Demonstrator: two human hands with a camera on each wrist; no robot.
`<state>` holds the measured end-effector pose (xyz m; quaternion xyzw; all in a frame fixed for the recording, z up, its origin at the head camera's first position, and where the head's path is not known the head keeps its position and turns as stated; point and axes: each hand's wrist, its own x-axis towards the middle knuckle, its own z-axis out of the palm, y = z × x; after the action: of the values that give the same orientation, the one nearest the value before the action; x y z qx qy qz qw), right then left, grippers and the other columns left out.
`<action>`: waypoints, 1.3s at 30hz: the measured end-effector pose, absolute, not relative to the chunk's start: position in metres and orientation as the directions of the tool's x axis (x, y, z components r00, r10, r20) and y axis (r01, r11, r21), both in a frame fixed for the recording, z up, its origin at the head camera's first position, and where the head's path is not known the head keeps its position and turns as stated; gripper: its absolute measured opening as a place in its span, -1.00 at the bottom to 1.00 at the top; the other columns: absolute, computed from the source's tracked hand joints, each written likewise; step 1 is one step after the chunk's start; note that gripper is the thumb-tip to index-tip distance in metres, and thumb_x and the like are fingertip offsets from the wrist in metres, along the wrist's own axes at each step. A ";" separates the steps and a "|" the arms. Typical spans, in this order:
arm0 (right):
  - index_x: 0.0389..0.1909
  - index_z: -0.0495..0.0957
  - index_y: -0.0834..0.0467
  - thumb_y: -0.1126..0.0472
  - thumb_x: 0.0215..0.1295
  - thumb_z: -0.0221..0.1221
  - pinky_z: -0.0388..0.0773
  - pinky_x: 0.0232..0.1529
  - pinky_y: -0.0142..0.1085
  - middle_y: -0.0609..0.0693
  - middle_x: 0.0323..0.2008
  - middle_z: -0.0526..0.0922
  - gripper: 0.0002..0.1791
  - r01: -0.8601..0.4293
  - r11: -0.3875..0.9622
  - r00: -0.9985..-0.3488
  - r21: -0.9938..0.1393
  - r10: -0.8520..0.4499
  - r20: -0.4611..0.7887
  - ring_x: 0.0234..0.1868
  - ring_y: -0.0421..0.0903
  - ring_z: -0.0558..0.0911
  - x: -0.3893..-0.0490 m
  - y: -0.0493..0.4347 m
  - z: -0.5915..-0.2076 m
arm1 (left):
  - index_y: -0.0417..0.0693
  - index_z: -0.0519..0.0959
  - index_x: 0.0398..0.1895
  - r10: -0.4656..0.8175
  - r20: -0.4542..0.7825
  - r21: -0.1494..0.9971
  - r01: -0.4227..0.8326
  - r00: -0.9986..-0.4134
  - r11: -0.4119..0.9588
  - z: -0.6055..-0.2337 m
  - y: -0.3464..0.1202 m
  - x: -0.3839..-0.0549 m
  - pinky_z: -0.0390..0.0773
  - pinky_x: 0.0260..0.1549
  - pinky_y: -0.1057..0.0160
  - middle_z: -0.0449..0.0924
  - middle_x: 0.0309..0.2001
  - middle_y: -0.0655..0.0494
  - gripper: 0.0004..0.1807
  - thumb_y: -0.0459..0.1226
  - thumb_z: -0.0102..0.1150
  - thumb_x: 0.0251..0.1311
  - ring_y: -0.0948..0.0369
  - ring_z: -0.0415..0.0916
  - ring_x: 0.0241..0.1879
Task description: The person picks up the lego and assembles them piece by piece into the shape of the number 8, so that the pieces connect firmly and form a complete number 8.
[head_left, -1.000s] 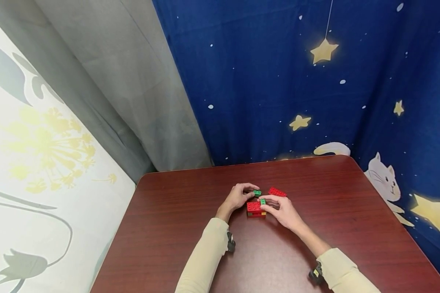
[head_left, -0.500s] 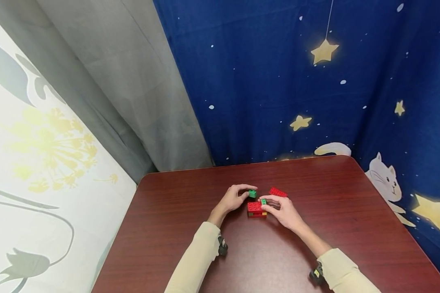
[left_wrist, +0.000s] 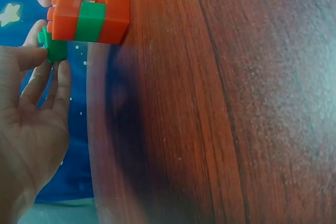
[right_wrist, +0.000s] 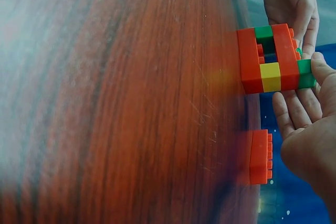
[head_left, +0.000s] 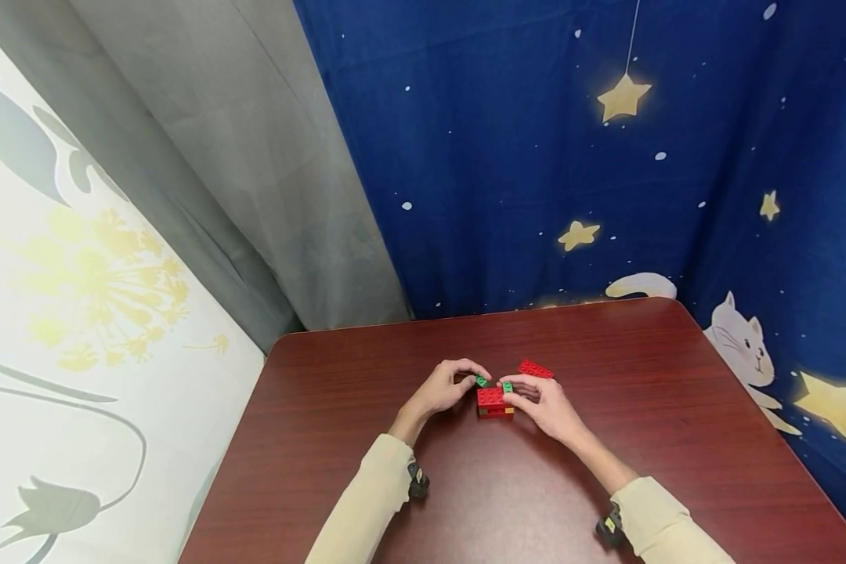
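A stack of toy building bricks [head_left: 489,397] stands on the table, a red brick above and a red one below. Between those two sit a green block [left_wrist: 91,22] and a yellow block [right_wrist: 270,77], with a gap in the middle. My right hand [head_left: 553,409] pinches a small green brick [right_wrist: 305,74] at the right end of the stack's studded top. Behind the stack's left end, my left hand [head_left: 437,392] holds another small green brick [left_wrist: 56,48] between thumb and fingers, close beside the upper red brick.
A loose red brick [head_left: 536,369] with studs up lies behind my right hand. The brown table [head_left: 338,439] ends at a rounded far edge, with a blue starry curtain [head_left: 507,157] beyond and a grey curtain [head_left: 204,157] to the left.
My left hand has moved left and slightly toward me with its green brick, which has turned in the fingers. My right hand has kept its place at the stack.
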<state>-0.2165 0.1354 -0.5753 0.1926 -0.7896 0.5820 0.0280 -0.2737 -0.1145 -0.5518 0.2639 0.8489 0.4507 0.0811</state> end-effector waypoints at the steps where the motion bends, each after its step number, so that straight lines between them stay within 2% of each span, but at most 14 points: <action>1: 0.15 0.74 0.19 0.15 0.38 0.45 0.62 0.06 -0.45 0.04 0.04 0.80 -0.62 -0.339 0.247 -0.923 -0.908 -0.272 0.271 0.06 0.02 0.79 -0.217 0.135 -0.576 | 0.13 0.80 -0.03 0.520 0.101 0.808 0.375 -0.848 0.454 -0.552 -0.115 -0.274 0.58 0.19 0.14 0.75 -0.02 0.26 -0.66 -0.46 0.11 0.52 0.25 0.60 0.01; 6: 0.13 0.75 0.16 0.16 0.38 0.45 0.63 0.05 -0.44 0.03 0.03 0.80 -0.65 -0.343 0.239 -0.922 -0.909 -0.273 0.276 0.06 0.02 0.79 -0.217 0.135 -0.575 | 0.15 0.80 -0.03 0.508 0.107 0.815 0.368 -0.855 0.447 -0.552 -0.117 -0.274 0.55 0.25 0.05 0.74 -0.01 0.27 -0.64 -0.46 0.09 0.54 0.22 0.59 0.04; 13: 0.14 0.75 0.14 0.14 0.39 0.44 0.63 0.06 -0.43 0.01 0.04 0.80 -0.65 -0.341 0.247 -0.922 -0.907 -0.275 0.271 0.06 0.01 0.79 -0.215 0.135 -0.574 | 0.07 0.80 -0.07 0.527 0.130 0.827 0.385 -0.840 0.409 -0.550 -0.120 -0.273 0.53 0.27 0.01 0.75 -0.03 0.21 -0.66 -0.49 0.08 0.53 0.17 0.61 0.04; 18: 0.14 0.75 0.16 0.15 0.39 0.44 0.63 0.07 -0.43 0.02 0.03 0.80 -0.64 -0.352 0.244 -0.918 -0.904 -0.278 0.283 0.06 0.02 0.79 -0.216 0.134 -0.575 | 0.02 0.79 -0.07 0.545 0.139 0.825 0.401 -0.827 0.398 -0.549 -0.124 -0.273 0.52 0.30 0.09 0.75 -0.01 0.24 -0.68 -0.48 0.07 0.54 0.25 0.61 0.07; 25: 0.14 0.75 0.16 0.17 0.38 0.44 0.64 0.05 -0.44 0.03 0.02 0.80 -0.65 -0.357 0.233 -0.916 -0.905 -0.276 0.290 0.06 0.02 0.79 -0.216 0.135 -0.575 | -0.04 0.79 -0.10 0.587 0.156 0.823 0.433 -0.794 0.367 -0.544 -0.120 -0.267 0.51 0.31 0.14 0.75 -0.01 0.21 -0.70 -0.47 0.06 0.55 0.27 0.63 0.08; 34: 0.14 0.74 0.18 0.16 0.39 0.44 0.63 0.07 -0.43 0.03 0.05 0.79 -0.64 -0.345 0.235 -0.920 -0.909 -0.278 0.277 0.08 0.03 0.78 -0.215 0.135 -0.574 | 0.09 0.81 -0.17 0.609 0.157 0.815 0.450 -0.777 0.364 -0.542 -0.115 -0.258 0.52 0.30 0.18 0.76 -0.01 0.27 -0.67 -0.45 0.10 0.52 0.29 0.63 0.10; 39: 0.15 0.74 0.16 0.15 0.39 0.44 0.63 0.08 -0.43 0.04 0.06 0.79 -0.64 -0.342 0.237 -0.921 -0.909 -0.274 0.275 0.09 0.04 0.78 -0.215 0.135 -0.574 | 0.10 0.81 -0.12 0.597 0.172 0.814 0.454 -0.784 0.362 -0.545 -0.116 -0.252 0.53 0.30 0.16 0.77 0.01 0.27 -0.73 -0.40 0.14 0.55 0.29 0.63 0.11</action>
<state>-0.2151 0.1349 -0.5740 0.1960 -0.7860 0.5856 0.0292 -0.2524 -0.1159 -0.5446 0.3197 0.8216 0.4658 0.0766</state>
